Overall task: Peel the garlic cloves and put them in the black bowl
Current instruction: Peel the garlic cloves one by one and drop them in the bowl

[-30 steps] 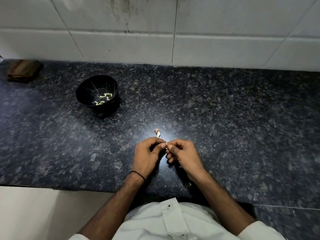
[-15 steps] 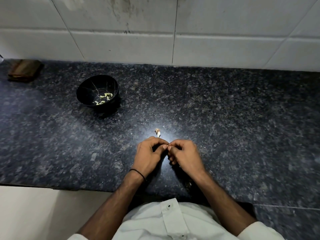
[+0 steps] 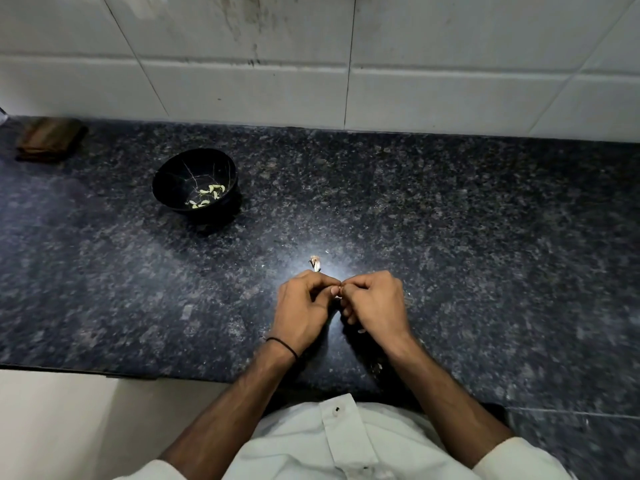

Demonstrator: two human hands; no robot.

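My left hand (image 3: 304, 308) and my right hand (image 3: 375, 304) meet fingertip to fingertip over the near middle of the dark granite counter (image 3: 450, 237). Between the fingertips they pinch a small garlic clove (image 3: 340, 292), almost wholly hidden by the fingers. The black bowl (image 3: 180, 176) stands at the back left, well away from both hands, with several pale peeled cloves (image 3: 207, 195) in its bottom. A small scrap of garlic skin (image 3: 315, 263) lies on the counter just beyond my hands.
A brown flat object (image 3: 50, 140) lies at the far left by the white tiled wall (image 3: 346, 64). Small bits of peel (image 3: 377, 366) lie near my right wrist. The counter's front edge runs just below my wrists.
My hands stay in the same spot; the fingertips have shifted slightly around the clove. Nothing else has moved.
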